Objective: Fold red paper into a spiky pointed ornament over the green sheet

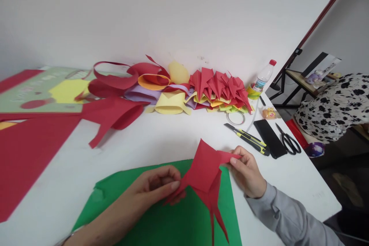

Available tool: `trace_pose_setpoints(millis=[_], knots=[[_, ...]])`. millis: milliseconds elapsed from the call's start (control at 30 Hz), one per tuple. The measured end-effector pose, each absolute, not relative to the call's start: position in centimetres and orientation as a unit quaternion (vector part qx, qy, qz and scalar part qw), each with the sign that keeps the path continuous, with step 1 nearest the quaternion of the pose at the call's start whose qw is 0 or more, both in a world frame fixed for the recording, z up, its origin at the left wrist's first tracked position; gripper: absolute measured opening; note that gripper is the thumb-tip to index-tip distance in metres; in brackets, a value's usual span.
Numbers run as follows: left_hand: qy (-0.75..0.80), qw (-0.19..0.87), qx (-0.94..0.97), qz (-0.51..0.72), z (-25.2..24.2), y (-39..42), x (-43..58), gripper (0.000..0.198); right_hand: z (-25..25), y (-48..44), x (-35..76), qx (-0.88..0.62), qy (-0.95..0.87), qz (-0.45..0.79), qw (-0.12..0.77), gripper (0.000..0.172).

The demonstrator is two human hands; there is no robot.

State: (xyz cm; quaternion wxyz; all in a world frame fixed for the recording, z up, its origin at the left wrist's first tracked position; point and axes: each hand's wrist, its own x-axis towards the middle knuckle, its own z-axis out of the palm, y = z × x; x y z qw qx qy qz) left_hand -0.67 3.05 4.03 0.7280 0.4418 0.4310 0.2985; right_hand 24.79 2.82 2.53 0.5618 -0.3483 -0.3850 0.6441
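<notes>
Between my two hands hangs a red folded-paper figure [205, 167] with a square body, pointed side arms and two thin strips pointing down. My left hand [157, 184] is closed on its left point, thumb and fingers pinching the paper. My right hand [245, 169] pinches the tip of its right point. Below the figure a sheet of green paper [170, 219] lies on the white table [150, 138], its upper left edge torn or creased. Both hands are over or beside this sheet, and the figure is held above it.
Red folded-paper pieces [219, 86] and rolled paper shapes [170, 102] line the wall. Large red sheets [31, 157] lie left. At right are a utility knife [248, 138], a tape roll [235, 117], a black phone [269, 138], scissors [288, 140] and a bottle [262, 80]. A person [337, 107] is nearby.
</notes>
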Motion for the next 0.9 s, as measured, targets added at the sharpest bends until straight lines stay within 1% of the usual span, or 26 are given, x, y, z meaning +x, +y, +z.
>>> trace_pose_setpoints(millis=[133, 233, 300, 400, 533, 633, 667, 700, 767, 800, 833, 900], knots=[[0.403, 0.791, 0.357, 0.289, 4.2, 2.6, 0.5, 0.031, 2.6, 3.2, 23.8, -0.333, -0.358, 0.680, 0.547, 0.031], [0.387, 0.808, 0.344, 0.282, 4.6, 2.4, 1.9, 0.027, 2.5, 3.7, 23.0, -0.336, -0.347, 0.694, 0.534, 0.033], [0.379, 0.801, 0.354, 0.299, 4.7, 2.3, 2.5, 0.026, 2.6, 3.8, 22.5, -0.326, -0.331, 0.713, 0.525, 0.033], [0.384, 0.763, 0.374, 0.361, 4.4, 2.3, 2.9, 0.025, 2.9, 3.5, 22.0, -0.297, -0.293, 0.762, 0.495, 0.033], [0.406, 0.723, 0.384, 0.406, 4.4, 2.3, 3.1, 0.024, 3.0, 2.8, 21.5, -0.270, -0.282, 0.800, 0.456, 0.049], [0.415, 0.711, 0.405, 0.399, 4.6, 2.2, 3.2, 0.024, 2.9, 2.8, 21.5, -0.287, -0.273, 0.791, 0.466, 0.056], [0.416, 0.708, 0.411, 0.395, 4.7, 2.2, 3.2, 0.024, 3.0, 2.9, 21.5, -0.293, -0.269, 0.787, 0.472, 0.054], [0.418, 0.707, 0.415, 0.391, 4.8, 2.2, 3.2, 0.023, 3.1, 3.0, 21.6, -0.297, -0.267, 0.783, 0.478, 0.048], [0.424, 0.700, 0.427, 0.384, 5.0, 2.3, 3.1, 0.020, 3.4, 3.2, 21.7, -0.301, -0.270, 0.775, 0.486, 0.030], [0.430, 0.694, 0.437, 0.378, 5.1, 2.4, 2.9, 0.019, 3.6, 3.3, 21.8, -0.304, -0.275, 0.771, 0.487, 0.024], [0.436, 0.685, 0.450, 0.372, 5.3, 2.6, 2.8, 0.018, 3.7, 3.4, 21.8, -0.308, -0.281, 0.768, 0.485, 0.021], [0.451, 0.662, 0.481, 0.357, 5.6, 2.8, 2.5, 0.017, 3.9, 3.4, 21.9, -0.320, -0.291, 0.762, 0.482, 0.022]])
